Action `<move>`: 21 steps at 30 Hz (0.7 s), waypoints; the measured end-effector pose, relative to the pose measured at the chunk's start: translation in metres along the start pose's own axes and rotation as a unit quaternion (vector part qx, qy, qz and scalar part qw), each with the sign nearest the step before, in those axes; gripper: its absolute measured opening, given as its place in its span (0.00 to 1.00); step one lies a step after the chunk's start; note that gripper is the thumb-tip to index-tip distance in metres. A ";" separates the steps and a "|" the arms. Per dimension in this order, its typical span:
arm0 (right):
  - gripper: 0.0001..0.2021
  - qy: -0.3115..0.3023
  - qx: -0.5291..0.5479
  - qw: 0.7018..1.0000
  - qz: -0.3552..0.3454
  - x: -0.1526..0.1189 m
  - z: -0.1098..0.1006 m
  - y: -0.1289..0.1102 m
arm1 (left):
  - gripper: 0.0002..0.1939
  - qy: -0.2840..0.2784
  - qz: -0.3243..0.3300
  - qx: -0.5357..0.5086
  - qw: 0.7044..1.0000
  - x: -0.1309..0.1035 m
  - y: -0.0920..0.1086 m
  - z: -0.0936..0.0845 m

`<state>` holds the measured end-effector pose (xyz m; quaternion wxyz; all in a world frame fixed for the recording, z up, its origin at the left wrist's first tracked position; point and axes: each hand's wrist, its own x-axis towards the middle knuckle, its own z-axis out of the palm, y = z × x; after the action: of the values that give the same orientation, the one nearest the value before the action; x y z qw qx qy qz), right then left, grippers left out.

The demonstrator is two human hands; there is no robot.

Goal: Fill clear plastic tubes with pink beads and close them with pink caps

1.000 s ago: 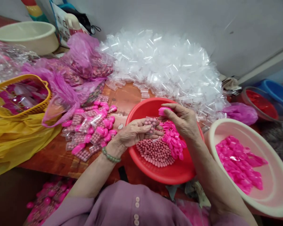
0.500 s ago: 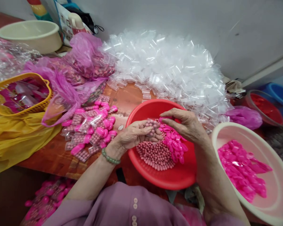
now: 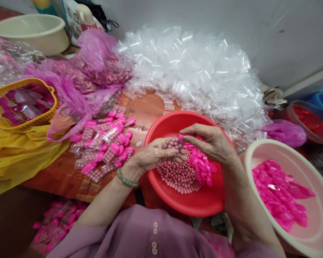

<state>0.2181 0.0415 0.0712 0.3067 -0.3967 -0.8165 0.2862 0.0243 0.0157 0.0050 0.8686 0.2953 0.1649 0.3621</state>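
Observation:
Over a red basin (image 3: 161, 193), my left hand (image 3: 157, 152) is closed around a small clear container filled with pink beads (image 3: 174, 144). My right hand (image 3: 210, 139) pinches a bright pink cap (image 3: 181, 137) between thumb and fingers, at the container's open end; whether the cap touches it I cannot tell. Loose dusty-pink beads (image 3: 177, 177) lie in the basin below, with a heap of bright pink caps (image 3: 200, 165) beside them. To the left, a pile of capped, bead-filled containers (image 3: 104, 143) rests on the wooden table (image 3: 140, 111).
A large heap of clear containers (image 3: 188, 71) stands against the wall. At right is a pale basin (image 3: 249, 154) of pink caps. A yellow basket (image 3: 24, 123), purple plastic bags (image 3: 94, 50), a yellow bag (image 3: 18, 157) and a cream basin (image 3: 29, 37) lie left.
My right hand has brought the pink cap left and against or close to the bead-filled container in my left hand. The whole view has shifted slightly.

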 end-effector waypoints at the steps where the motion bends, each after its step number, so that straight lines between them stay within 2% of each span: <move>1: 0.06 -0.016 -0.028 0.999 -0.018 -0.001 -0.004 0.000 | 0.12 0.007 -0.002 -0.001 1.000 0.000 0.000 0.000; 3: 0.06 -0.030 -0.089 0.995 -0.041 -0.002 -0.008 0.001 | 0.12 0.021 -0.005 -0.002 1.000 0.000 0.000 0.001; 6: 0.06 -0.004 -0.127 0.991 -0.037 -0.004 -0.007 0.003 | 0.13 0.026 -0.006 -0.002 1.000 0.001 0.002 0.001; 11: 0.07 0.098 -0.009 0.995 0.034 -0.004 0.008 0.006 | 0.14 0.017 -0.018 -0.002 1.000 0.001 0.005 0.002; 13: 0.08 0.114 0.061 0.989 0.066 -0.004 0.011 0.005 | 0.14 0.010 -0.023 -0.007 1.000 0.000 0.006 0.001; 15: 0.08 0.104 0.097 0.986 0.083 -0.003 0.012 0.003 | 0.14 -0.004 -0.028 -0.012 1.000 0.000 0.008 0.000; 21: 0.08 0.070 0.092 0.990 0.080 -0.001 0.016 0.000 | 0.16 -0.068 -0.045 -0.037 0.996 0.001 0.011 -0.007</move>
<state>0.2073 0.0371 0.0604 0.3747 -0.4501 -0.7285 0.3554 0.0153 0.0254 0.0067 0.9034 0.2794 0.1053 0.3077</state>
